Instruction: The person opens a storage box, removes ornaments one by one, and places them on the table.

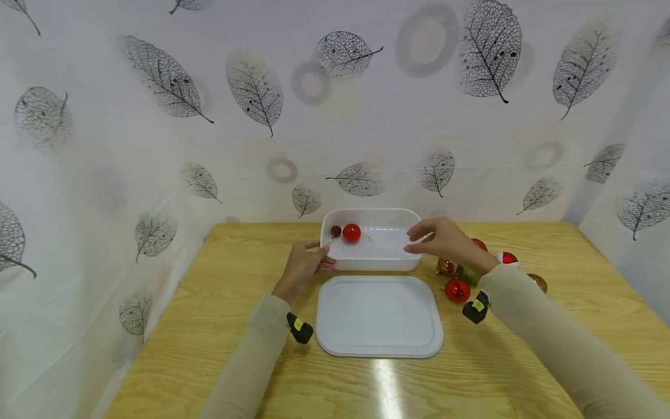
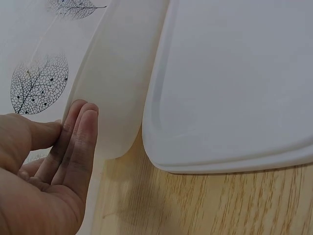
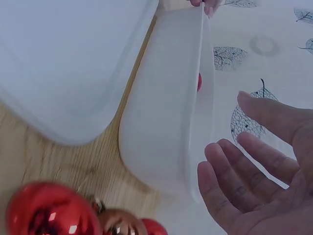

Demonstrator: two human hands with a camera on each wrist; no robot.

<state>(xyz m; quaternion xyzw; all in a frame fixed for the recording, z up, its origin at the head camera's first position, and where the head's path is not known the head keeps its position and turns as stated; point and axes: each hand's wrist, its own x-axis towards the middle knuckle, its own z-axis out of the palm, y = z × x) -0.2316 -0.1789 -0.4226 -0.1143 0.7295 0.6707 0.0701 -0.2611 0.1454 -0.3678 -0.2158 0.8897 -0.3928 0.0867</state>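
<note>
A white plastic container point(image 1: 377, 265) stands at the back of the table. Inside, toward its left end, lie a shiny red ball ornament point(image 1: 352, 233) and a smaller dark red one point(image 1: 336, 231). My left hand point(image 1: 302, 265) pinches the rim at the container's left end between thumb and fingers, as the left wrist view shows. Over the right end hovers my right hand point(image 1: 445, 237), its fingers point(image 3: 227, 183) spread and loosely bent, nothing between them. Directly in front of the container a flat white lid point(image 1: 379, 317) lies on the table.
Several ornaments sit right of the container, partly under my right forearm: a red ball point(image 1: 457, 290), a copper one point(image 1: 446, 266), a green one point(image 1: 467, 275), a red-and-white one point(image 1: 508, 258). A leaf-print curtain point(image 1: 356, 134) hangs behind the wooden table point(image 1: 209, 326).
</note>
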